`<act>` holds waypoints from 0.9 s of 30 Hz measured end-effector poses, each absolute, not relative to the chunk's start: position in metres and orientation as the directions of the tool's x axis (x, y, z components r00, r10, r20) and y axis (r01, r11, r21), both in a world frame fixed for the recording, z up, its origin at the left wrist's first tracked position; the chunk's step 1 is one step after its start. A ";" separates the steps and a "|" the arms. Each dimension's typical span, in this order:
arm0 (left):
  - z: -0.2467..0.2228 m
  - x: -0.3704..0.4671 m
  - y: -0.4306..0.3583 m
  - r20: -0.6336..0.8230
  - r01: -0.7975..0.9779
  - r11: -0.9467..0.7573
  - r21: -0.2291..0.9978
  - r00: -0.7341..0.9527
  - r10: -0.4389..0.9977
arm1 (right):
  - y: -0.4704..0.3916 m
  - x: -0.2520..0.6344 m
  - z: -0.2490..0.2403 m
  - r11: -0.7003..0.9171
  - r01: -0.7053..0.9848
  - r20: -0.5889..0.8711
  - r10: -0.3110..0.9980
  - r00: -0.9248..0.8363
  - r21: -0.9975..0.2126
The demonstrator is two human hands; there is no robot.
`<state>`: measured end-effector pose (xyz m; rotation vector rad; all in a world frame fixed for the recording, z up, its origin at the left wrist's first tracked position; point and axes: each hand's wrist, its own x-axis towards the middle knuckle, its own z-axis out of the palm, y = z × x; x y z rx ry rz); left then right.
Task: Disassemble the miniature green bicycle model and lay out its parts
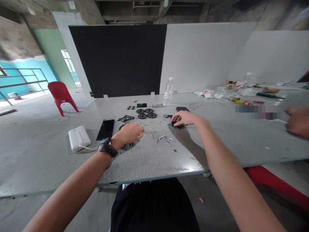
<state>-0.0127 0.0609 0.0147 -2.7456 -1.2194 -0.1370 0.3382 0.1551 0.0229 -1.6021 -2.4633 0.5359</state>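
Observation:
My left hand is curled closed just above the table, beside dark green parts that it partly covers. Anything inside its fingers is hidden. To the right, my right hand reaches down with bent fingers into a small pile of dark parts; what its fingertips grip is too small to make out. Behind the left hand lie a small dark bicycle frame and several black spoked wheels. Between the hands are shiny silver parts and a small round disc.
A phone and a white power bank lie at left. A clear water bottle stands at the back, near green and black blocks. Another person's hand is at far right, near scattered tools and bags. A red chair stands beyond the table.

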 end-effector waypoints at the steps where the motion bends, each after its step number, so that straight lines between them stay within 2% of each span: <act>1: 0.015 -0.013 0.061 0.136 0.743 -0.664 -0.084 0.669 0.731 | 0.156 0.338 0.022 0.360 0.856 -0.058 0.911 -0.409 -0.371; 14: 0.014 -0.013 0.061 0.127 0.748 -0.657 -0.091 0.663 0.738 | 0.147 0.334 0.031 0.306 0.896 0.014 0.948 -0.319 -0.322; 16: 0.014 -0.012 0.062 0.128 0.749 -0.656 -0.093 0.663 0.738 | 0.140 0.333 0.038 0.306 0.898 -0.020 0.944 -0.329 -0.317; 21: 0.014 -0.012 0.062 0.124 0.747 -0.659 -0.089 0.665 0.736 | 0.133 0.339 0.042 0.332 0.887 -0.215 0.887 -0.410 -0.321; 23: 0.014 -0.012 0.061 0.123 0.746 -0.660 -0.086 0.665 0.736 | 0.134 0.342 0.039 0.323 0.888 -0.239 0.881 -0.408 -0.327; 27: 0.016 -0.012 0.060 0.122 0.745 -0.662 -0.085 0.667 0.735 | 0.136 0.348 0.038 0.287 0.893 -0.133 0.927 -0.350 -0.348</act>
